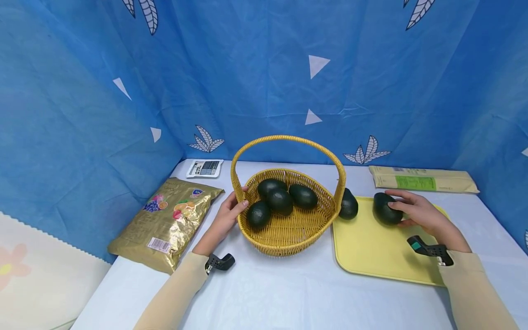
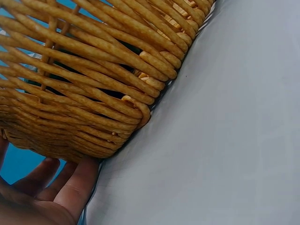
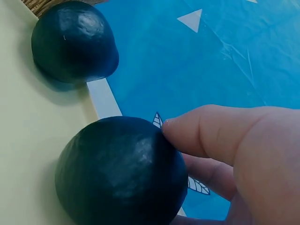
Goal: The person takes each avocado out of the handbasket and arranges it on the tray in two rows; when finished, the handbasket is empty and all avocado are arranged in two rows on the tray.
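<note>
A yellow wicker basket (image 1: pixel 284 238) with a tall arched handle stands mid-table, several dark green avocados (image 1: pixel 303 196) lying inside it. At its left side my left hand (image 1: pixel 228 213) grips the rim, thumb over the edge and fingers around the outside. The left wrist view shows those fingers (image 2: pixel 75 185) against the woven wall. My right hand (image 1: pixel 420 213) holds a dark avocado (image 1: pixel 385 210) over the yellow tray (image 1: pixel 383 256), thumb on one side and fingers on the other. Another avocado (image 1: pixel 349 205) sits at the tray's left edge, beside the basket.
A gold snack bag (image 1: pixel 169 222) lies left of my left arm. Behind it is a small white packet (image 1: pixel 205 168). A long pale package with a green label (image 1: pixel 425 178) lies behind the tray. Blue patterned cloth (image 1: pixel 264 82) hangs along the table's back.
</note>
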`<state>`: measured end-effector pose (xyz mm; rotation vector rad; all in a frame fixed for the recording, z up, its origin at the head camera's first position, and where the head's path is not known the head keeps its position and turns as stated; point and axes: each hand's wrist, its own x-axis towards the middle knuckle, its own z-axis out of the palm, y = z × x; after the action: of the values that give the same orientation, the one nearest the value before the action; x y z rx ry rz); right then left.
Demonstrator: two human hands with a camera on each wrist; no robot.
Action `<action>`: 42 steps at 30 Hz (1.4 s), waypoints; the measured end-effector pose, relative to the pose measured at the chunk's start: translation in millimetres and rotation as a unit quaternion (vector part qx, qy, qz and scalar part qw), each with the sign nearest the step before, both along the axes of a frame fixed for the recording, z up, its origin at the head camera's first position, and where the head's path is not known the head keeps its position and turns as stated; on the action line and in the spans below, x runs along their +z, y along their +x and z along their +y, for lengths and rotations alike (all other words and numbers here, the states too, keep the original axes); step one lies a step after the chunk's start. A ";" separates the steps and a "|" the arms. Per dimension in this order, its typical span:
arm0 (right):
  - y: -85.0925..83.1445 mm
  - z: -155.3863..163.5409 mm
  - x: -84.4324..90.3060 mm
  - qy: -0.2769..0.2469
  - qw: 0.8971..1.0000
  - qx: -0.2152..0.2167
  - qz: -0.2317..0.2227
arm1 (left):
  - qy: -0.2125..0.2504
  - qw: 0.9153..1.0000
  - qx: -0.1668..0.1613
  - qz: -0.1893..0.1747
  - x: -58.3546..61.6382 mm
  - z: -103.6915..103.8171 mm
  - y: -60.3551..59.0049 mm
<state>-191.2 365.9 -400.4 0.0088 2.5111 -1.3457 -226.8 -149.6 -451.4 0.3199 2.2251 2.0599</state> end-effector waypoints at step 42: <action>5.9 5.2 11.9 0.022 1.000 -0.018 0.004 | 0.011 1.000 -0.003 0.003 1.1 -0.1 1.2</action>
<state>-185.3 371.1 -388.5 0.0575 2.5590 -1.3068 -225.6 -149.7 -450.3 0.3347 2.2032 2.0843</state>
